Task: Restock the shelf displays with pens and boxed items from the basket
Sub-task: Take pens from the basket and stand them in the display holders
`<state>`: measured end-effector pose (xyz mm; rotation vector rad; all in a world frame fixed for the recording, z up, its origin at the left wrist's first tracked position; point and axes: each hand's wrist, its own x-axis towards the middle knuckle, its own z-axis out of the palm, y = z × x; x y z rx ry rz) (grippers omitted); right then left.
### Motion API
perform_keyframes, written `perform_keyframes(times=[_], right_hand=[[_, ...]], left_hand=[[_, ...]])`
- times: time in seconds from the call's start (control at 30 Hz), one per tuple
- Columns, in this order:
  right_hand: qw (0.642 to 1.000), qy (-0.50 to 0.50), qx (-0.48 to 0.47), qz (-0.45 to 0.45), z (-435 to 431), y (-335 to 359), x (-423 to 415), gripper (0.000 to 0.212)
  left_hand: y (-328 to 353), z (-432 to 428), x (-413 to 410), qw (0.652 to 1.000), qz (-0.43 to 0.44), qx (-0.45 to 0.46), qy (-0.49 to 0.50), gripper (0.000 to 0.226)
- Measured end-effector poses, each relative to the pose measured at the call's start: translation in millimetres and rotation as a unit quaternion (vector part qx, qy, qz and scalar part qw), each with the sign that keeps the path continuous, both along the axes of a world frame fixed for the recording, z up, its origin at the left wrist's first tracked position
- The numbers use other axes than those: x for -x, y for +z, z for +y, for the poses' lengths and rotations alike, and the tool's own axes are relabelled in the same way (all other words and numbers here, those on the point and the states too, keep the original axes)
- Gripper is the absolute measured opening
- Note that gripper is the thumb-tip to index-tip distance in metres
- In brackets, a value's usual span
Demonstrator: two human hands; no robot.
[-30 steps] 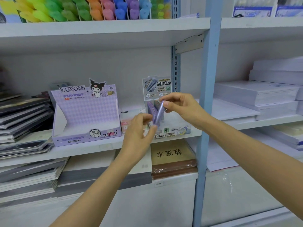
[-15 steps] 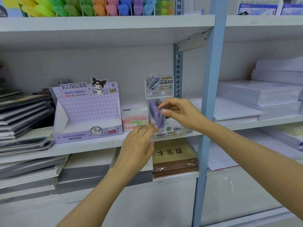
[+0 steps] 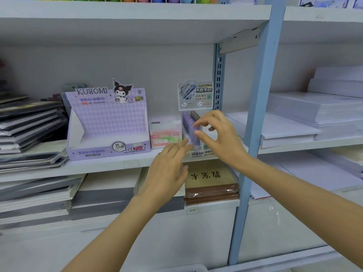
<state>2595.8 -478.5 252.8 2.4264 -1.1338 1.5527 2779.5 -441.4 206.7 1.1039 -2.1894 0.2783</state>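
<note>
Purple tube (image 3: 189, 130) moved from right hand (image 3: 220, 138) into clear display (image 3: 196, 95): item stocked. Right fingers parted; left hand (image 3: 169, 169) fingers straight, steadying.

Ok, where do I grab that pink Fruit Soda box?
Probably across its top edge, thumb on the front face, coming from front and above: the pink Fruit Soda box sits close between the Kuromi display box and the clear lead-tube display, so its sides look hemmed in.

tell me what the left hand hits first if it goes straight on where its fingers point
Most likely the clear display box of purple tubes: the left hand points up and right at its front lower corner, fingertips seemingly almost on it, though depth is unclear.
</note>
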Motion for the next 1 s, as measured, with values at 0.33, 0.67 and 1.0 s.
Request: perform_keyframes(times=[0.33,0.67,1.0], right_hand=[[0.95,0.191,-0.186,0.161,36.7,-147.9,-87.1,0.011],[0.71,0.215,-0.558,0.373,64.6,-398.2,-111.1,0.024],[0.669,0.238,-0.586,0.391,101.4,-464.4,-82.0,0.016]], left_hand=[[-196.9,32.7,-96.8,0.978,0.103,-0.118,0.135,0.03],[-391.8,123.8,-164.5,0.81,-0.082,-0.556,0.167,0.056],[-402.2,123.3,-152.0,0.88,-0.017,-0.435,0.19,0.038]])
